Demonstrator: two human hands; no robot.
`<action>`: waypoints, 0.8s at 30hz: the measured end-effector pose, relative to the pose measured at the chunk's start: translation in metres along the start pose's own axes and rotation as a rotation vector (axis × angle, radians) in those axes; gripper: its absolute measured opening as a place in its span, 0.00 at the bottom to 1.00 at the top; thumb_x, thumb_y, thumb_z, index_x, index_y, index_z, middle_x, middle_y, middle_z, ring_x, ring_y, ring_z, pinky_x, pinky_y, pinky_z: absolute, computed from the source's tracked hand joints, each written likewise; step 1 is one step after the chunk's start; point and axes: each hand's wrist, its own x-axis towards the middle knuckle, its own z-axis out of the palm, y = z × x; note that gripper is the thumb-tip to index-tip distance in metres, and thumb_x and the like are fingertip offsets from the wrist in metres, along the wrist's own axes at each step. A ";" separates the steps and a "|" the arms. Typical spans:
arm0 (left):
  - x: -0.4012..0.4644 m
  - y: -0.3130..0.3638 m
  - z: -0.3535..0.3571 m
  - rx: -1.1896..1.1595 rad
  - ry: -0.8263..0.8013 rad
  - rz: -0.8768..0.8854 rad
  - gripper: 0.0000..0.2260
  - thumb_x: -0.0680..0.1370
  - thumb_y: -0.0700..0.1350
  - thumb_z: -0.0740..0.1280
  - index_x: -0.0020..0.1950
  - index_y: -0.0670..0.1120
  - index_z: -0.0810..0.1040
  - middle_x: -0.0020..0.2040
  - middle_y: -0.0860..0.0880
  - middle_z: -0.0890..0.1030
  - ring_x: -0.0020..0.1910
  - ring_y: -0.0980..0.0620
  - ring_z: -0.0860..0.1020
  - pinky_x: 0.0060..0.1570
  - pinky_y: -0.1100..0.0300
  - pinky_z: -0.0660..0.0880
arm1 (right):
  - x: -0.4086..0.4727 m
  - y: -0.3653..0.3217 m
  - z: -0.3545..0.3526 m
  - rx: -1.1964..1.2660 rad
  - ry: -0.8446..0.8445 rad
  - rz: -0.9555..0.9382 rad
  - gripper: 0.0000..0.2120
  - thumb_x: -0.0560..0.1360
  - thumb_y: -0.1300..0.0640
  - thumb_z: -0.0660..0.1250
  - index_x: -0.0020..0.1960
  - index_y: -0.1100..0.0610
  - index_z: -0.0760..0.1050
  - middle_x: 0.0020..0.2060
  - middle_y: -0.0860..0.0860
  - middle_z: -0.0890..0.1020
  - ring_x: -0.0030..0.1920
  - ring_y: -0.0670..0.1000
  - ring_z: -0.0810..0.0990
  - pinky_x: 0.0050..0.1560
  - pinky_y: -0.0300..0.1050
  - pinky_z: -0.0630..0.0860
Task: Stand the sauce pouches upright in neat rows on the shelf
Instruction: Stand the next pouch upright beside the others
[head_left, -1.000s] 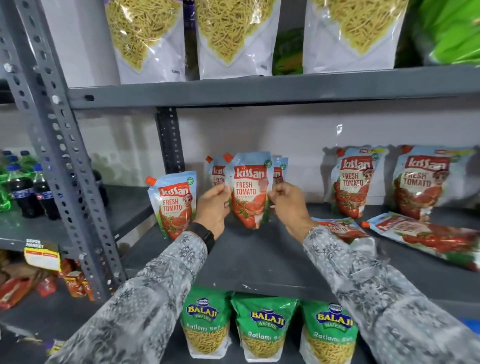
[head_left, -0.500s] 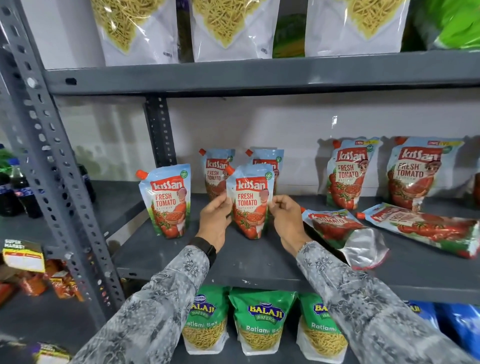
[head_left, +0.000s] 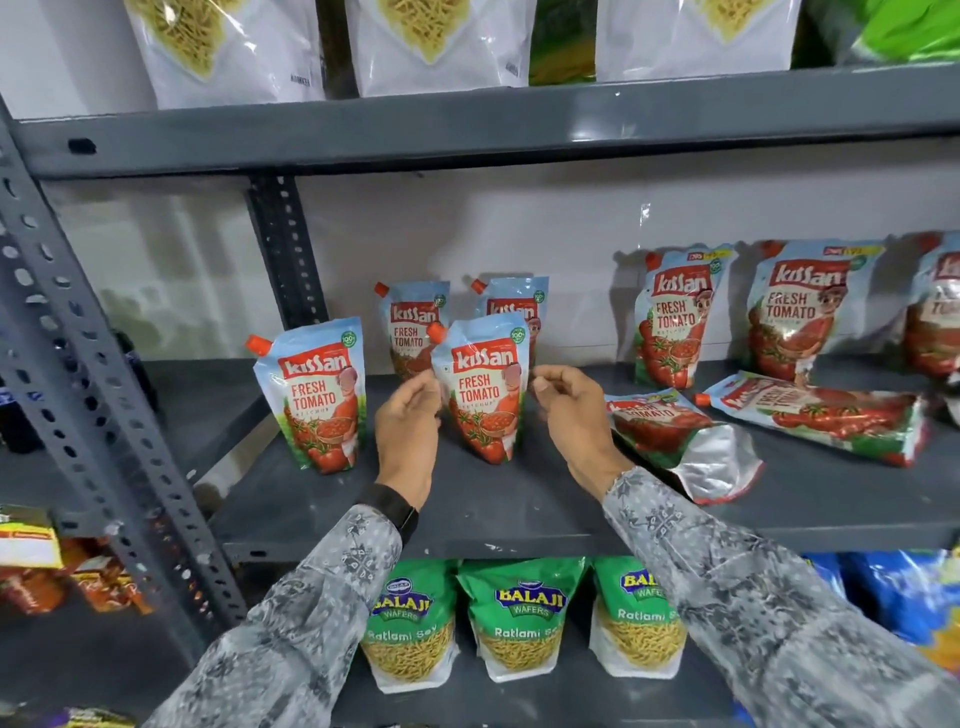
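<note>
While both hands flanked the front-row pouch (head_left: 485, 397), it stood upright on the grey shelf (head_left: 467, 512) on its own base, apparently just set down in line with the pouch to its left (head_left: 314, 395) so that a second row could form ahead of the two at the back. The left hand (head_left: 408, 428) was cupped beside the pouch's left edge, fingertips at or just off the film; I could not tell whether they touched. The right hand (head_left: 569, 415) was loosely curled and spread, clear of the right edge and pinching nothing. Holding close on both sides looked like a guard against the soft pouch tipping before it settled. By count, seven pouches were up: two in the front row, two small ones behind (head_left: 413, 330) (head_left: 514, 309), and three larger ones leaning against the wall at the right (head_left: 675, 317) (head_left: 802, 309) (head_left: 935, 312), the last cut off by the frame edge. Two more lay flat on the shelf: one near the right wrist (head_left: 670, 436), its silver base turned outward, and one beyond it (head_left: 815, 413). Those two seemed the remaining work. Three green snack bags (head_left: 519, 618) showed on the shelf below, and three pale noodle-like packs (head_left: 431, 41) on the one above.
</note>
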 end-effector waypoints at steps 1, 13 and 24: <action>-0.004 0.001 0.001 0.011 0.014 0.022 0.13 0.83 0.42 0.67 0.67 0.47 0.82 0.53 0.57 0.86 0.49 0.64 0.84 0.53 0.64 0.79 | -0.002 -0.003 -0.002 -0.017 -0.007 -0.008 0.11 0.84 0.59 0.66 0.50 0.44 0.79 0.50 0.43 0.85 0.52 0.43 0.83 0.49 0.38 0.79; -0.078 0.019 0.106 0.307 -0.069 0.293 0.06 0.79 0.46 0.68 0.49 0.54 0.85 0.40 0.57 0.83 0.39 0.65 0.80 0.42 0.71 0.75 | 0.014 -0.067 -0.128 -0.237 -0.163 -0.309 0.09 0.79 0.62 0.72 0.57 0.52 0.81 0.44 0.41 0.82 0.45 0.40 0.82 0.53 0.44 0.83; -0.074 -0.034 0.186 0.501 -0.129 -0.470 0.16 0.82 0.41 0.63 0.68 0.37 0.78 0.33 0.36 0.80 0.19 0.50 0.77 0.18 0.60 0.75 | 0.054 0.008 -0.232 -0.275 -0.206 0.518 0.05 0.80 0.61 0.71 0.53 0.63 0.79 0.40 0.57 0.86 0.34 0.55 0.85 0.25 0.47 0.82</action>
